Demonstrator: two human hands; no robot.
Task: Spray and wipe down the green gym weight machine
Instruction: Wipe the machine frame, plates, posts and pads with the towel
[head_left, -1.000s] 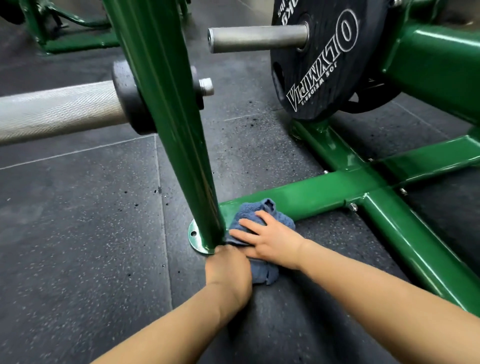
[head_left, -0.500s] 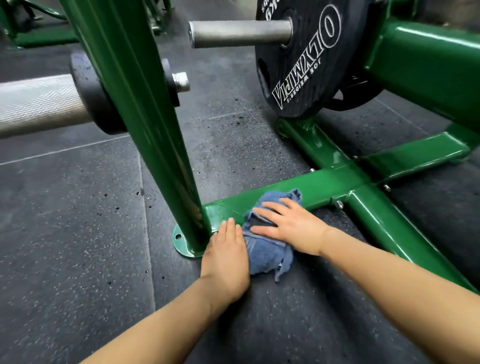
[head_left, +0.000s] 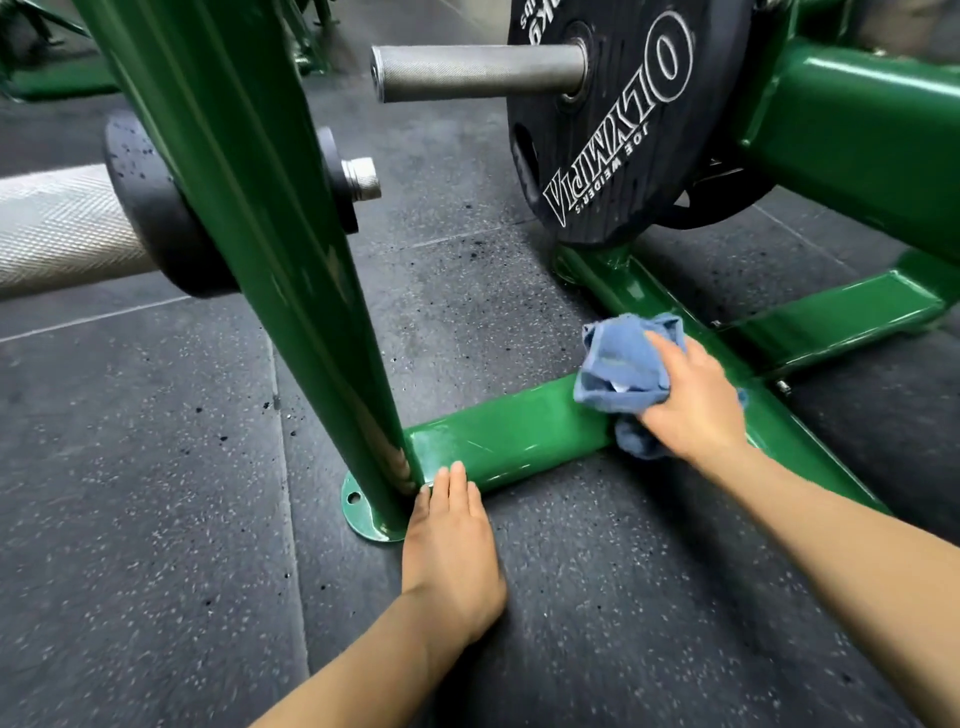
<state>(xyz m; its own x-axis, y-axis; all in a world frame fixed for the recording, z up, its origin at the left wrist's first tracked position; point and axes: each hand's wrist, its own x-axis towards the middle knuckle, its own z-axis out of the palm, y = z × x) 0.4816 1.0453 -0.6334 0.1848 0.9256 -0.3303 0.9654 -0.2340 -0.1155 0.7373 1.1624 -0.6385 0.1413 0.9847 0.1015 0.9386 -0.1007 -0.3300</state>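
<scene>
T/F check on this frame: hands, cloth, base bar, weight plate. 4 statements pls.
1. The right hand presses the blue cloth on the green base bar. True.
2. The left hand holds a spray bottle. False: it lies flat and empty on the floor by the upright post.
3. The black weight plate lies flat on the floor. False: it stands on edge on the metal sleeve.
4. The cloth sits near the junction of the base bars. True.
</scene>
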